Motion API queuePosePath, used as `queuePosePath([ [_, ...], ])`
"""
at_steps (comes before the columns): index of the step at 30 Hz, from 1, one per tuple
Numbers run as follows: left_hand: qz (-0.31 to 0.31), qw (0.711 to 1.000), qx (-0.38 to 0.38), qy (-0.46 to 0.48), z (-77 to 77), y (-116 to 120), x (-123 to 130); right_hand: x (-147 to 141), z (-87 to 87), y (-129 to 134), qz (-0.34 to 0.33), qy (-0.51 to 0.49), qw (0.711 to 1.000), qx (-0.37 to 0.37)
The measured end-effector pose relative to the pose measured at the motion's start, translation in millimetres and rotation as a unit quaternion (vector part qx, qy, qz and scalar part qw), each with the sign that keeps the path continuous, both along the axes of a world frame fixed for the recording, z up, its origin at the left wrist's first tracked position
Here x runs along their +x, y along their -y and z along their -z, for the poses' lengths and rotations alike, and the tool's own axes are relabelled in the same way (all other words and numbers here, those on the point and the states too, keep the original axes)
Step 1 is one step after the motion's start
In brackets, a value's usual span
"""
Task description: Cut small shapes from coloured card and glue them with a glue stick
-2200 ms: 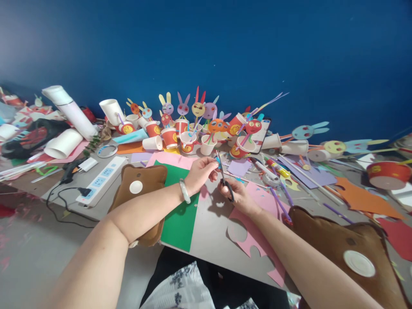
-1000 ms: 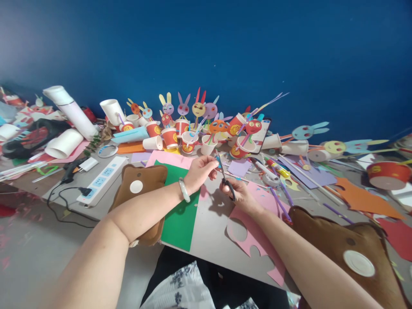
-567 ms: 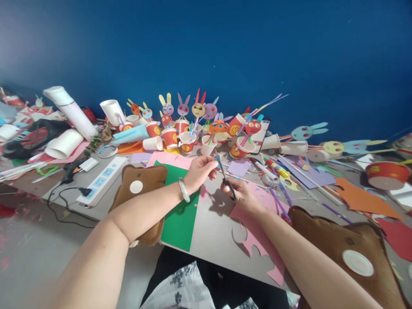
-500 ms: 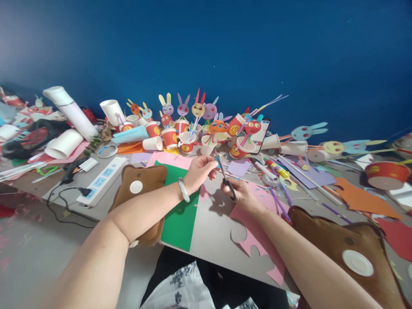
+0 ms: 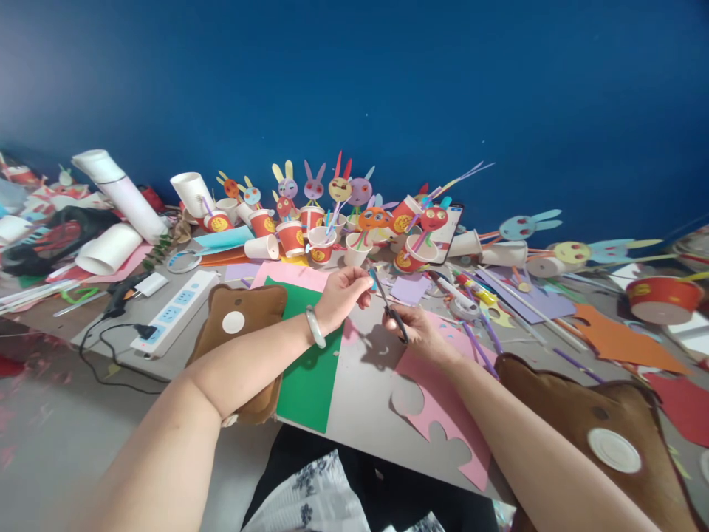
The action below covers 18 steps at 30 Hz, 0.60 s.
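Note:
My left hand (image 5: pixel 344 297), with a pale bangle (image 5: pixel 315 327) at its wrist, pinches a small piece of blue paper (image 5: pixel 373 279) over the table. Black-handled scissors (image 5: pixel 396 318) are gripped in my right hand (image 5: pixel 416 332), their blades pointing up and away beside the blue piece. Whether the blades touch the paper I cannot tell. Below the right forearm lies a pink sheet (image 5: pixel 443 414) with round cut-outs. A green sheet (image 5: pixel 310 369) is under my left wrist.
Paper cups with rabbit-faced figures (image 5: pixel 340 190) line the back by the blue wall, near a phone (image 5: pixel 447 233). Brown cushions (image 5: pixel 244 325) lie on both sides. A power strip (image 5: pixel 176 312) with cables is at left; purple paper (image 5: pixel 526 295) and orange paper (image 5: pixel 631 343) at right.
The scissor blades have shifted slightly in my right hand and look closer together. My left hand stays in place with the blue piece.

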<state>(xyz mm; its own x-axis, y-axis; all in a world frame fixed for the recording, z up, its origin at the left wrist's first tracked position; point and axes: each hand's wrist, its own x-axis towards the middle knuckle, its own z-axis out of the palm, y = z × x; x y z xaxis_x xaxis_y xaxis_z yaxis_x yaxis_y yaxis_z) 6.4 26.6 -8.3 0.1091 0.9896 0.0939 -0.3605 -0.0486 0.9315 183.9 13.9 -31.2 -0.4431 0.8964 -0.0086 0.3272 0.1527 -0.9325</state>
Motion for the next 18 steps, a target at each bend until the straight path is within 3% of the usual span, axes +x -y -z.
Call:
queuePosePath([
  [18, -0.008, 1.0, 0.011, -0.002, 2.9, -1.3, -0.1, 6.2, -0.3, -1.7, -0.025, 0.006, 1.0, -0.01],
])
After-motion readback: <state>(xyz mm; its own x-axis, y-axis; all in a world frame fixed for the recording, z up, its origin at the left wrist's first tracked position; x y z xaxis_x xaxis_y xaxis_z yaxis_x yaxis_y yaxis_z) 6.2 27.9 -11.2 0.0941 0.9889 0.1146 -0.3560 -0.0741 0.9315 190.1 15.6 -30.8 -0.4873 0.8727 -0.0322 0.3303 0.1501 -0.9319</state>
